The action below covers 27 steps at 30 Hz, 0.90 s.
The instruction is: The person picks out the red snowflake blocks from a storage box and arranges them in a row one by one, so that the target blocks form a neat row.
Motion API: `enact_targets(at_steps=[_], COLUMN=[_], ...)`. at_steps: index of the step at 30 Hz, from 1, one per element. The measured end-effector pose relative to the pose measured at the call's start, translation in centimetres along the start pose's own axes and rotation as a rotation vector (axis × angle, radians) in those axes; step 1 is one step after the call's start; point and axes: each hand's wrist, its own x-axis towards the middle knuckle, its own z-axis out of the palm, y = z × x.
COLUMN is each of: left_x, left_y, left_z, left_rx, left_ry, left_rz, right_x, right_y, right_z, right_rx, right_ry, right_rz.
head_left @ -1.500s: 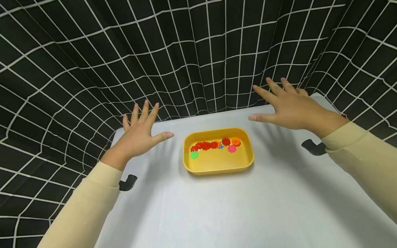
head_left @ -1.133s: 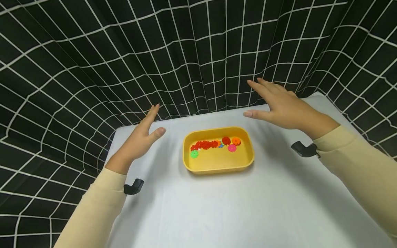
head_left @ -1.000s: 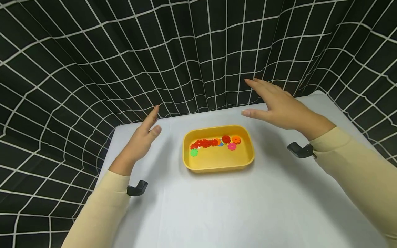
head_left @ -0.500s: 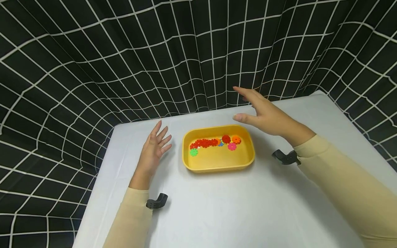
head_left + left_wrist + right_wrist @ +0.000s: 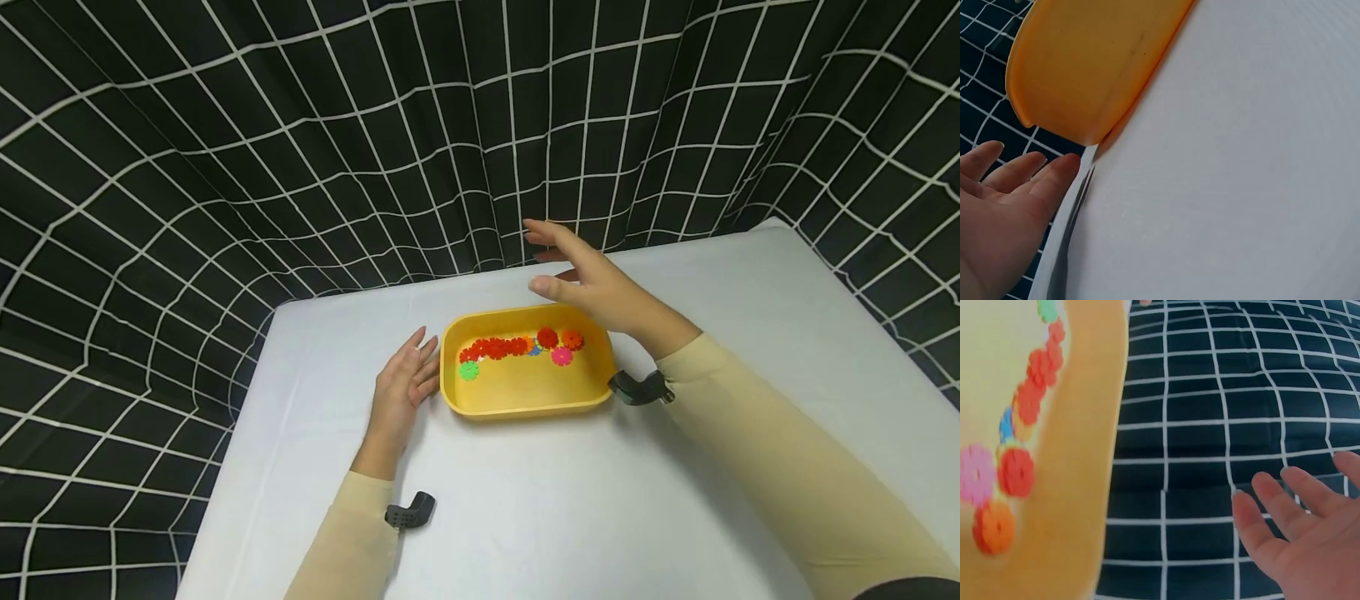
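A yellow plastic tray (image 5: 517, 392) lies on the white tabletop. Notched, flower-shaped plastic discs are in it: a row of red discs (image 5: 495, 348), a green disc (image 5: 469, 370), a pink disc (image 5: 562, 356), an orange disc (image 5: 572, 339) and a partly covered blue disc (image 5: 534, 347). My left hand (image 5: 397, 396) is close beside the tray's left end, fingers loosely extended, holding nothing. Over the tray's back right corner hovers my right hand (image 5: 596, 292), thumb and fingers spread apart with nothing between them. In the right wrist view its relaxed fingers (image 5: 1250, 515) stand apart from the tray wall (image 5: 1088, 437).
A black curtain with a white grid (image 5: 420, 150) rises behind and at both sides of the white-covered table (image 5: 517, 500). Black camera mounts (image 5: 411, 510) stick out from both wrists, the right mount (image 5: 641, 388) overlapping the tray's right corner in the head view.
Both hands have come inward toward the tray from either side. The left hand has turned and moved nearer; the right has swung left over the back corner. Tray and discs stay put.
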Motion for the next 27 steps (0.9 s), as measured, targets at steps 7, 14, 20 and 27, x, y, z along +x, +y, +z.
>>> enact_targets(at_steps=[7,14,20,27], left_x=[-0.8,-1.0,-0.8,-0.7], left_y=[-1.3,-1.7,-1.7,-1.9], left_z=[0.5,0.8,0.7,0.5], left_rx=[-0.002,0.034,0.038,0.026], left_ry=[-0.002,-0.002,-0.008,-0.007], left_rz=[-0.058,-0.054,-0.057,-0.071], right_x=[0.6,1.3,1.8,2.5], right_y=[0.6,1.5,2.5,2.9], right_z=[2.3,4.8,6.6,8.6], right_rx=[0.092,0.144,0.22,0.346], right_ry=[-0.024,-0.04,-0.063,-0.103], right_rz=[0.008,0.046,0.051,0.1])
